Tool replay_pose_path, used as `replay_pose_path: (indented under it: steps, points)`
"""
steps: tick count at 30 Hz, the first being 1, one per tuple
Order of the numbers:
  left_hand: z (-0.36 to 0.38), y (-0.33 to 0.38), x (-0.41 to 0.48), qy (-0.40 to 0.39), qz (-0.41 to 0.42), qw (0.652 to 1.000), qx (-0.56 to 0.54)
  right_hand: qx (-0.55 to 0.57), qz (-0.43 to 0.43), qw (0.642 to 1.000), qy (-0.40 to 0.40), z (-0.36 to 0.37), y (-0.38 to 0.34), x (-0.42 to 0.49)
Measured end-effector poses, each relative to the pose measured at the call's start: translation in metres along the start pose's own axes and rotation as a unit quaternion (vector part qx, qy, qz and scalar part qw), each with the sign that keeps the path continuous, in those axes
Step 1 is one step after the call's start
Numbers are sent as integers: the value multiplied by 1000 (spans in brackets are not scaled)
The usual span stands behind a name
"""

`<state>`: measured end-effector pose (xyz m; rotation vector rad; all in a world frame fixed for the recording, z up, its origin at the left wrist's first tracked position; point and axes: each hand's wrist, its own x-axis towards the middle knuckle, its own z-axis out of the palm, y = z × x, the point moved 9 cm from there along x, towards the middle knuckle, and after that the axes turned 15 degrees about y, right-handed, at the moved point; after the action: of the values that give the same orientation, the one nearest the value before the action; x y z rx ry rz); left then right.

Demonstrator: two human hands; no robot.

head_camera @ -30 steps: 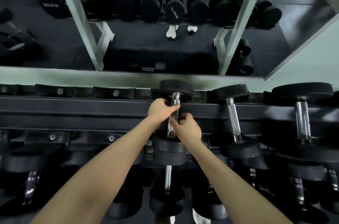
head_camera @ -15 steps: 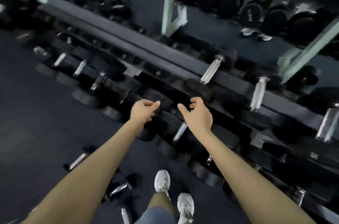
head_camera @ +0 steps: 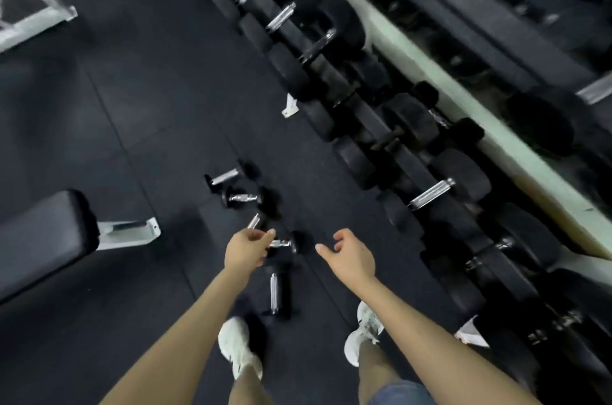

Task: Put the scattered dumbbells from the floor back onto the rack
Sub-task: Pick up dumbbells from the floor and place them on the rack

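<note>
Several small black dumbbells with chrome handles lie scattered on the dark floor in front of me: one [head_camera: 226, 176] farthest away, one [head_camera: 244, 198] just nearer, one [head_camera: 284, 243] beside my left hand, one [head_camera: 274, 292] near my left shoe. My left hand [head_camera: 245, 249] hovers over the group, fingers loosely curled and holding nothing; it hides part of another dumbbell. My right hand [head_camera: 351, 255] hangs open to the right, empty. The dumbbell rack [head_camera: 390, 119] runs diagonally along the right, filled with larger dumbbells.
A padded bench [head_camera: 43, 232] with a white frame stands at the left. Another white frame [head_camera: 29, 17] is at the top left. A white rack foot [head_camera: 290, 105] juts onto the floor. My white shoes [head_camera: 239, 347] stand on the rubber floor below the hands.
Both hands let go of the dumbbell they set on the rack. My view swung left and down from the rack to the floor, and the empty hands now hang over the scattered dumbbells.
</note>
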<state>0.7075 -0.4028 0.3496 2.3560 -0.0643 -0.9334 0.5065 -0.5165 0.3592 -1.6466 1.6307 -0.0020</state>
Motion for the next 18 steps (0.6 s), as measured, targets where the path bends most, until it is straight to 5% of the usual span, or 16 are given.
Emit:
replay_pose_path:
  steps: [10, 18]
  points:
    - [-34, -205, 121, -63, -72, 991, 89, -2, 187, 982, -18, 217, 72, -39]
    - [30, -307, 223, -119, -45, 980, 155, 50, 285, 957, -38, 381, 156, -10]
